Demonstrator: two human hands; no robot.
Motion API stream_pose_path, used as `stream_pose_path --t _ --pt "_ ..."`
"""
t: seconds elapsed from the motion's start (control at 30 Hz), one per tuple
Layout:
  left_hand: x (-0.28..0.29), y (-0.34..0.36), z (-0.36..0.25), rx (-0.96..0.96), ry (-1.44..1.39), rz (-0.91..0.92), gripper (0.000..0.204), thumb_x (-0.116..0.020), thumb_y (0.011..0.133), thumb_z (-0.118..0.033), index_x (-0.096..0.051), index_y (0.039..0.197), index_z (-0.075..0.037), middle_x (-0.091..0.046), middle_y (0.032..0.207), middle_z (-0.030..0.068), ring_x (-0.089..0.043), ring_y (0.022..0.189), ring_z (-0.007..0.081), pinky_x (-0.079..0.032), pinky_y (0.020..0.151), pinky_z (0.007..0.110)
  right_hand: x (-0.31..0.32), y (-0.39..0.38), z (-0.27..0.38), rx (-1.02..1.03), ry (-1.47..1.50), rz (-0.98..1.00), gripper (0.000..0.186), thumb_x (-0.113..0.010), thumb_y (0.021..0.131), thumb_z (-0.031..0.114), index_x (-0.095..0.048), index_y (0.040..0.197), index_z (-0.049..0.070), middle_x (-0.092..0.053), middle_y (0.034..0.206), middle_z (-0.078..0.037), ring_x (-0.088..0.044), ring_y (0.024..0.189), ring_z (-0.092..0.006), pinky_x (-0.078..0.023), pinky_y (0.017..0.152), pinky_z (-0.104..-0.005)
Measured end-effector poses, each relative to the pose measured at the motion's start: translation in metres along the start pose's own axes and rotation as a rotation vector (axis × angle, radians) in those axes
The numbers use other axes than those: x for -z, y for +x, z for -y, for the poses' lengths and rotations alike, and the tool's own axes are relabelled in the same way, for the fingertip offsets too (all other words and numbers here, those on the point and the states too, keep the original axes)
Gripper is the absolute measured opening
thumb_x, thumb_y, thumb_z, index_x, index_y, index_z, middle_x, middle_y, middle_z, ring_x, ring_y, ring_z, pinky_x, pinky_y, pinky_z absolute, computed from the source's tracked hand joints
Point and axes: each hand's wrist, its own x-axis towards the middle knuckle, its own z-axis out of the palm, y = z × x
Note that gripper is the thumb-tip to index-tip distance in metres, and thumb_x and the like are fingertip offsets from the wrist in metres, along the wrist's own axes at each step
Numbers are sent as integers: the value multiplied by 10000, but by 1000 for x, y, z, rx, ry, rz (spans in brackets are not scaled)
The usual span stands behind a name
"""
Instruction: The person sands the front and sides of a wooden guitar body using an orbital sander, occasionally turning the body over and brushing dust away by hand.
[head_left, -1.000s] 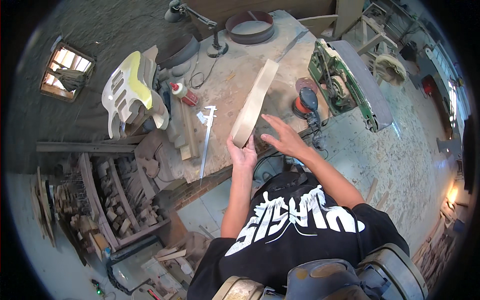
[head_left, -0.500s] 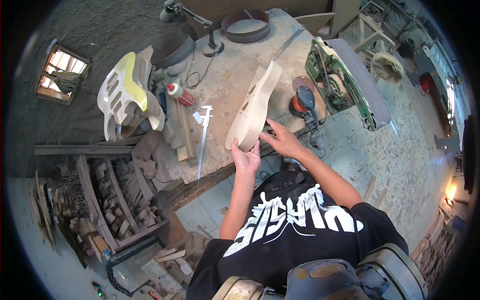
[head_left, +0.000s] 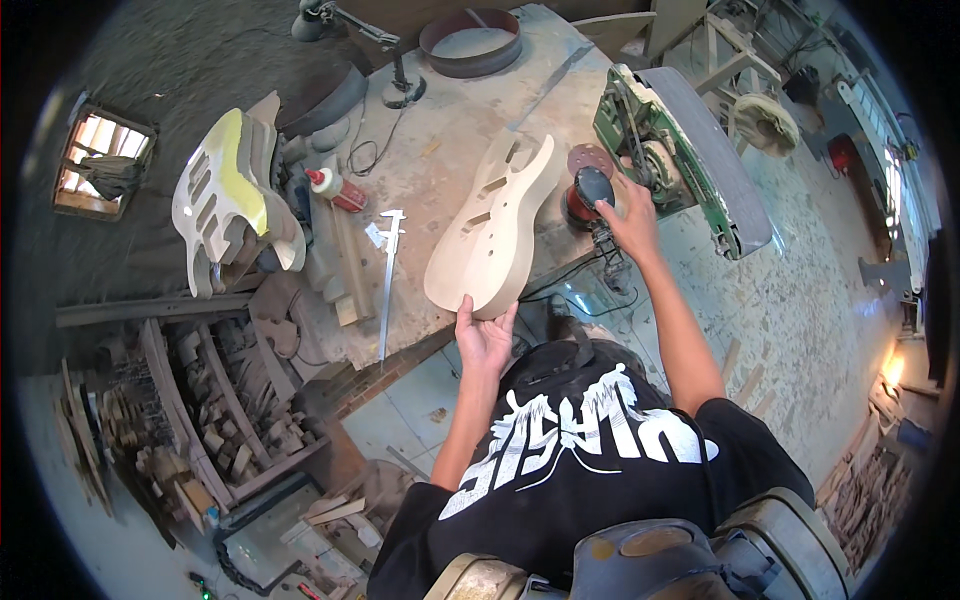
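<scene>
**A:** Which step is in hand?

**B:** I'd judge it a changeover from handling to sanding. The unfinished wooden guitar body [head_left: 492,228] lies flat on the dusty workbench [head_left: 440,130], bare face up, its horns pointing to about one o'clock and its rounded end at the near edge of the bench.

**A:** And the left hand [head_left: 483,338]?

**B:** It sits at six o'clock of the body, partly open, fingers curled up against the rounded lower edge, thumb to the side. It steadies the wood more than it grips it.

**A:** The right hand [head_left: 630,218]?

**B:** Out at three o'clock of the body, spread loosely, its fingertips on the dark top of the orbital sander [head_left: 585,195], which stands just beside the body's right edge. Touching it, I'd say; not closed around it.

**A:** What does the next move call for?

**B:** In my judgement, a full grip on the sander's housing, and a lift across onto the wood without snagging its cord [head_left: 585,275], which trails off the bench edge. The left hand needs to pin the body so it doesn't skate.

**A:** Anything close by?

**B:** A steel caliper [head_left: 388,280] at nine o'clock of the body, a red glue bottle [head_left: 338,190] beyond it.
</scene>
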Motion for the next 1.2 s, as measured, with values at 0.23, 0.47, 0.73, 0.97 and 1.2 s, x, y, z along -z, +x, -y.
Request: stream_pose_path --t 0.23,0.47,0.73,0.97,1.2 --pt "31 -14 7 -24 112 48 572 -603 1021 -319 -425 1474 -18 -577 1434 182 -609 1289 349 -552 1048 502 -48 34 -5 75 -211 228 871 -812 794 367 -414 1535 143 -432 1470 -296 -520 1274 -497 -444 1062 -543" --pt "71 -12 14 -22 110 86 602 -586 1032 -304 -370 1505 2 -508 1499 199 -558 1341 363 -479 1132 510 -60 56 -9 5 -378 345 808 -780 741 278 -432 1463 178 -456 1380 -327 -600 1161 -509 -522 957 -544" --pt "102 7 44 40 52 94 613 -564 1050 -296 -340 1526 20 -473 1530 203 -500 1388 367 -393 1199 515 2 19 6 -119 -307 258 779 -777 694 237 -472 1411 198 -531 1236 -214 -621 1088 -486 -529 901 -550" --pt "134 34 62 376 379 54 769 -615 1023 -436 -300 1552 25 -427 1550 212 -495 1390 364 -479 1120 471 54 -32 15 -32 -295 262 725 -776 681 189 -496 1347 122 -542 1189 -208 -621 1041 -465 -523 885 -532" --pt "125 37 64 534 738 -70 728 -631 1008 -503 -471 1450 53 -539 1462 220 -600 1274 316 -540 999 400 55 -72 36 37 -242 374 631 -763 709 173 -519 1287 110 -545 1194 -185 -632 1038 -451 -534 857 -520"
